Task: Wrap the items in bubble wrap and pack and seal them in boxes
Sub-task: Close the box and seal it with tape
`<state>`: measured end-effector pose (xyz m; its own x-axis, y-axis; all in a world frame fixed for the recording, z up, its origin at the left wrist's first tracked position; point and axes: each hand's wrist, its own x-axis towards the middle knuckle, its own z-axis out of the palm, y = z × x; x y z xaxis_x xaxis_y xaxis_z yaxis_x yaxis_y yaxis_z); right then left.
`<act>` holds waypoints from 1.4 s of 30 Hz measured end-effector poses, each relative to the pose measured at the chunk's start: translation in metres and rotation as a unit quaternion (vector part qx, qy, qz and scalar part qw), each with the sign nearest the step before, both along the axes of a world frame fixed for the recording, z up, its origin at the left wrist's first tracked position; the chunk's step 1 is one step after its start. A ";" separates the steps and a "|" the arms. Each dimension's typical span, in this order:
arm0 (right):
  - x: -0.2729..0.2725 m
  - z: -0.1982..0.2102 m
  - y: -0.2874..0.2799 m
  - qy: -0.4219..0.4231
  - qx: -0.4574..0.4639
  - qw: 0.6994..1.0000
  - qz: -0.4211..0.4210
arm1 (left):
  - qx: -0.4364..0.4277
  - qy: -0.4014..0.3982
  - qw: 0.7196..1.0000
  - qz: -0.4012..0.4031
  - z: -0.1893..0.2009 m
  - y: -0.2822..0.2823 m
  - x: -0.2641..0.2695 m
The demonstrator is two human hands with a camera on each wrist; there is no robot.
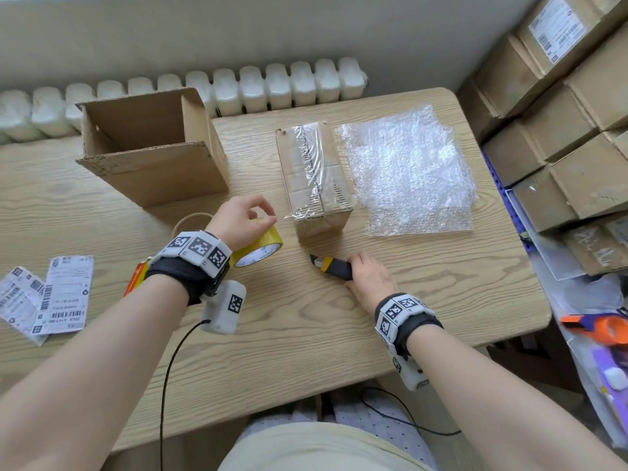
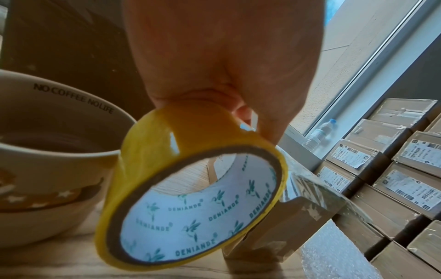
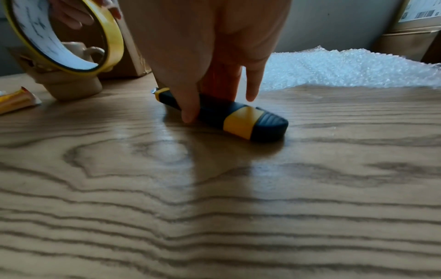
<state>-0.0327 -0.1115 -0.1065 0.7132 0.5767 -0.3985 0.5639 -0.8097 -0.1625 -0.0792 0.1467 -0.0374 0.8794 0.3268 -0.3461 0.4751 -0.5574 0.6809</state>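
Left hand (image 1: 243, 217) grips tape roll (image 1: 260, 248); right hand (image 1: 372, 280) holds knife (image 1: 334, 265).

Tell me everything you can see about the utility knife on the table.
The utility knife has a dark body with a yellow band near its ribbed rear end and another yellow band near its metal tip. It looks like plastic with a rubbery grip. It lies flat on the wooden table, in front of the taped box, its tip pointing left. The right hand grips it, fingers curled around the middle. No extended blade is clearly visible.
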 end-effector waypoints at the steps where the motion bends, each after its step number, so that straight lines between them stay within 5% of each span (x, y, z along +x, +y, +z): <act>1: -0.002 0.005 -0.001 0.033 0.013 0.999 -0.015 | -0.001 -0.003 1.000 0.001 0.000 0.001 -0.001; 8: -0.016 0.044 0.006 0.165 0.141 0.975 -0.049 | 0.019 -0.023 1.000 0.007 0.001 -0.002 -0.004; 19: -0.011 0.076 0.057 0.399 0.276 0.853 -0.190 | 0.026 -0.028 0.999 0.007 -0.002 -0.005 -0.005; 35: -0.005 0.101 0.073 0.428 0.266 0.820 -0.272 | 0.082 -0.047 0.995 0.032 -0.007 -0.016 -0.013; 42: -0.010 0.097 0.060 0.431 0.224 0.832 -0.268 | 0.095 -0.029 0.994 0.054 -0.005 -0.017 -0.014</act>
<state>-0.0429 -0.0515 -0.0100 0.4753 0.4966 -0.7263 -0.3409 -0.6571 -0.6723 -0.0930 0.1295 -0.0426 0.8518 0.4755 -0.2198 0.5031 -0.6257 0.5961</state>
